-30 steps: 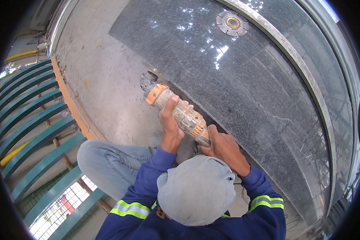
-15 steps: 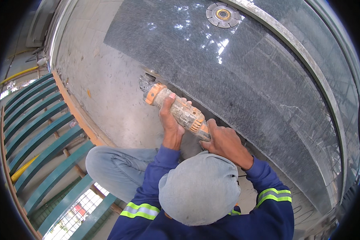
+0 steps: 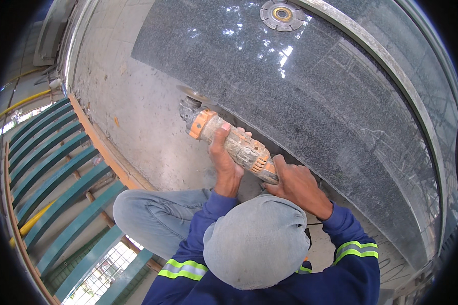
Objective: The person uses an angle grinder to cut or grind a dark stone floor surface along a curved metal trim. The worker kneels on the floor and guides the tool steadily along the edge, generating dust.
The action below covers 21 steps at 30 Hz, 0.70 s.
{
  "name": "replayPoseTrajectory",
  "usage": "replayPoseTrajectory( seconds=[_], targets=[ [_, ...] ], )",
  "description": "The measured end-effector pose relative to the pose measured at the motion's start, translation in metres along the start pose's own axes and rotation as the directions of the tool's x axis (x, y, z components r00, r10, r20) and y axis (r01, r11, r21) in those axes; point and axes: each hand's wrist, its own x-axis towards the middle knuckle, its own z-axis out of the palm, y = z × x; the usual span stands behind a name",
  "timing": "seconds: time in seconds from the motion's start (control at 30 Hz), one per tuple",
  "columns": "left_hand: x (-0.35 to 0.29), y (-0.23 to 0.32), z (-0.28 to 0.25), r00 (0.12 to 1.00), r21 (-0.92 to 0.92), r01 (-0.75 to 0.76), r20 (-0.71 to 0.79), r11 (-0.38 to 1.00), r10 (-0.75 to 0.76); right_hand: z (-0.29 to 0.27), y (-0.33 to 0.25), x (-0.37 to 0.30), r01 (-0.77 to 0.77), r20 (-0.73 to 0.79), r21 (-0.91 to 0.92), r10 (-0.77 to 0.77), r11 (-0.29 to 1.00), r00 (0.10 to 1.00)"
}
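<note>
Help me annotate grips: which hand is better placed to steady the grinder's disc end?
Probably the left hand: it holds the grinder nearer its disc; the right hand grips the rear end.

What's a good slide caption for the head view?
Left grip and right grip on a dusty, orange-trimmed grinder beside a dark speckled slab, segmented disc lying on top.

Grinder (image 3: 234, 145): disc (image 3: 193, 93) at its head blurred, left hand (image 3: 225, 160) and right hand (image 3: 299, 184) each partly hidden beneath it.
</note>
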Motion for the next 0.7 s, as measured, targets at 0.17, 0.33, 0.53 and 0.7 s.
replayPoseTrajectory(
  seconds=[0.17,0.33,0.53,0.7],
  targets=[
    [0.003,0.0,0.0,1.0,0.013,-0.015,-0.001,1.0,0.015,0.002,0.002,0.002,0.033,-0.031,0.022,-0.033,0.999,0.999],
    [0.011,0.001,-0.005,1.0,-0.007,0.012,0.001,1.0,-0.012,0.002,-0.002,0.008,-0.003,0.0,0.012,0.003,1.0,1.0],
    [0.003,0.004,0.001,1.0,0.013,0.011,-0.014,1.0,-0.011,-0.005,-0.006,0.004,-0.013,0.011,-0.005,0.013,1.0,1.0],
    [-0.004,0.001,0.004,1.0,0.017,-0.014,-0.004,1.0,0.014,-0.002,0.001,-0.001,-0.007,0.002,-0.012,0.007,1.0,1.0]
  ],
)
